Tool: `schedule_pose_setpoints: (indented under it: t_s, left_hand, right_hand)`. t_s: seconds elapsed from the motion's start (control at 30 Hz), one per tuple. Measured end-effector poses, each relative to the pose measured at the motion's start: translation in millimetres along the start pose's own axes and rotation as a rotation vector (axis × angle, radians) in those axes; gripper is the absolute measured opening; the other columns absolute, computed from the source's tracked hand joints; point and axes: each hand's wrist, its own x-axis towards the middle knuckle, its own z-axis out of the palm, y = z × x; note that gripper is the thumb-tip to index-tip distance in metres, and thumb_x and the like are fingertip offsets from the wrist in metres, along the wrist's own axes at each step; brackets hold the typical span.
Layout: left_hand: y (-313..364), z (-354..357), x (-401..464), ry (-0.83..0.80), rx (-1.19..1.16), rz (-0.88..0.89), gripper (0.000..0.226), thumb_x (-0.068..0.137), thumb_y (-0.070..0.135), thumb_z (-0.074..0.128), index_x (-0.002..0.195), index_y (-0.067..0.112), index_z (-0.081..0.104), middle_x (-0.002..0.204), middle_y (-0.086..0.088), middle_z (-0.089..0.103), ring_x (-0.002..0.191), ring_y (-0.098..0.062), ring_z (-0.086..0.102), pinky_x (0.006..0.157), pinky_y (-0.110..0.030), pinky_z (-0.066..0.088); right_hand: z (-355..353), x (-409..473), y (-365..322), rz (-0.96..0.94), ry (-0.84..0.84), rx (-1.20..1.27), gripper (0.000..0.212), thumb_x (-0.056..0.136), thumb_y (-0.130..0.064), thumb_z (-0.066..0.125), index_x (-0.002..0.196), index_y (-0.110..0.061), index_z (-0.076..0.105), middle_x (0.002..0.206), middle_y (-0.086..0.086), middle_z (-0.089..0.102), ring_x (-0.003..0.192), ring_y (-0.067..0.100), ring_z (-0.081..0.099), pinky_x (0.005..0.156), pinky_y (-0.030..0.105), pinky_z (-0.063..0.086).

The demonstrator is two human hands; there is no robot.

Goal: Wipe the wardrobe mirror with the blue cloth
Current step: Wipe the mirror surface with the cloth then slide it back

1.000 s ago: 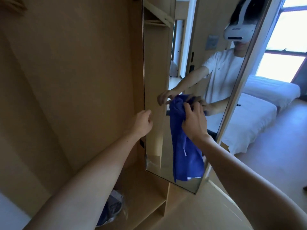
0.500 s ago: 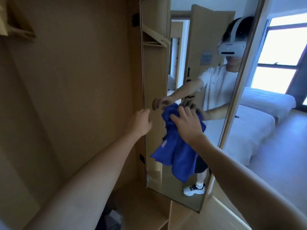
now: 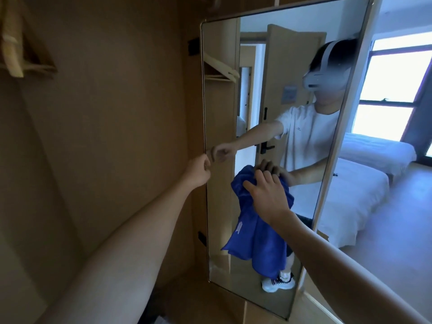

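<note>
Right hand (image 3: 268, 195) presses blue cloth (image 3: 257, 242) on mirror (image 3: 222, 108); left hand (image 3: 198, 171) grips edge.

My cloth (image 3: 257, 235) plain royal blue, small pale mark; mirror (image 3: 268, 90) frame pale gold; wardrobe panel (image 3: 105, 113) tan; bed (image 3: 355, 202) white.

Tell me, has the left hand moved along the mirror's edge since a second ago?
No. The left hand still grips the mirror at its left edge, about mid-height.
</note>
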Motion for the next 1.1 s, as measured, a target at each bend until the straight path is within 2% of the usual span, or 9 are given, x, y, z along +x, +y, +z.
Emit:
schedule_pose_setpoints:
  t_s: [0.13, 0.23, 0.4, 0.5, 0.6, 0.7, 0.87, 1.0, 1.1]
  left_hand:
    - [2.6, 0.4, 4.8, 0.029, -0.095, -0.008, 0.020, 0.088, -0.002, 0.052, 0.090, 0.018, 0.051, 0.108, -0.004, 0.055, 0.096, -0.021, 0.055, 0.079, -0.034, 0.049]
    - [3.6, 0.3, 1.7, 0.040, -0.206, -0.082, 0.021, 0.088, -0.003, 0.048, 0.089, 0.018, 0.048, 0.099, -0.006, 0.054, 0.079, -0.019, 0.052, 0.066, -0.030, 0.045]
    - [6.7, -6.6, -10.2, 0.111, -0.317, -0.129, 0.018, 0.088, -0.001, 0.050, 0.093, 0.015, 0.045, 0.097, -0.007, 0.054, 0.078, -0.018, 0.049, 0.064, -0.028, 0.041]
    - [13.0, -11.2, -20.4, 0.188, -0.357, -0.144, 0.016, 0.092, 0.003, 0.049, 0.097, 0.015, 0.041, 0.081, -0.002, 0.046, 0.068, -0.015, 0.044, 0.060, -0.027, 0.038]
    - [22.5, -16.1, -27.4, 0.222, -0.331, -0.128, 0.018, 0.099, 0.013, 0.049, 0.116, 0.011, 0.044, 0.089, -0.001, 0.051, 0.078, -0.018, 0.050, 0.071, -0.032, 0.042]
    - [34.0, -20.3, -28.0, 0.140, -0.322, -0.125, 0.029, 0.103, 0.018, 0.042, 0.129, 0.005, 0.047, 0.111, -0.007, 0.053, 0.098, -0.021, 0.051, 0.080, -0.030, 0.039]
    - [38.0, -25.2, -29.4, 0.122, -0.422, -0.199, 0.021, 0.105, 0.020, 0.036, 0.118, 0.011, 0.049, 0.110, -0.008, 0.051, 0.100, -0.022, 0.048, 0.082, -0.030, 0.035]
    - [36.7, -22.6, -35.2, 0.119, -0.467, -0.194, 0.039, 0.106, 0.026, 0.033, 0.139, 0.008, 0.044, 0.137, -0.008, 0.050, 0.120, -0.024, 0.049, 0.100, -0.034, 0.039]
    - [32.1, -18.0, -39.6, 0.147, -0.487, -0.158, 0.028, 0.106, 0.026, 0.034, 0.120, 0.009, 0.052, 0.118, -0.008, 0.058, 0.106, -0.023, 0.054, 0.085, -0.031, 0.044]
  right_hand:
    - [-1.7, 0.8, 0.8, 0.022, -0.003, 0.016, 0.039, 0.061, -0.006, 0.080, 0.097, -0.014, 0.071, 0.096, 0.017, 0.059, 0.081, 0.034, 0.055, 0.070, 0.044, 0.049]
    - [-2.2, 1.4, -0.8, 0.052, -0.012, 0.034, 0.042, 0.060, -0.005, 0.080, 0.099, -0.015, 0.071, 0.097, 0.016, 0.059, 0.082, 0.034, 0.054, 0.071, 0.043, 0.048]
    - [-13.6, 3.4, -3.6, 0.125, -0.079, 0.111, 0.043, 0.059, -0.005, 0.078, 0.100, -0.015, 0.068, 0.096, 0.013, 0.055, 0.083, 0.033, 0.051, 0.070, 0.041, 0.046]
    - [-23.7, 2.6, -7.4, 0.218, -0.127, 0.219, 0.043, 0.072, -0.004, 0.068, 0.113, -0.014, 0.062, 0.110, 0.014, 0.050, 0.095, 0.035, 0.050, 0.063, 0.035, 0.038]
    - [-29.9, 3.2, -8.4, 0.385, -0.135, 0.404, 0.042, 0.080, -0.006, 0.060, 0.120, -0.015, 0.058, 0.124, 0.013, 0.043, 0.107, 0.035, 0.046, 0.065, 0.034, 0.037]
    - [-36.7, 3.8, -6.7, 0.518, -0.076, 0.566, 0.040, 0.078, -0.005, 0.056, 0.117, -0.016, 0.059, 0.134, 0.010, 0.040, 0.102, 0.033, 0.050, 0.068, 0.034, 0.040]
    - [-54.9, 7.2, 0.8, 0.804, 0.033, 0.879, 0.028, 0.084, -0.008, 0.049, 0.110, -0.018, 0.056, 0.114, 0.010, 0.045, 0.074, 0.025, 0.051, 0.069, 0.035, 0.045]
    - [-73.3, 18.4, 7.6, 0.879, 0.237, 0.959, 0.031, 0.084, -0.006, 0.051, 0.113, -0.016, 0.056, 0.105, 0.009, 0.045, 0.067, 0.016, 0.049, 0.072, 0.034, 0.048]
    - [-89.2, 34.8, 7.5, 0.831, 0.448, 1.048, 0.033, 0.082, -0.005, 0.054, 0.114, -0.013, 0.051, 0.114, 0.008, 0.045, 0.082, 0.019, 0.052, 0.079, 0.030, 0.047]
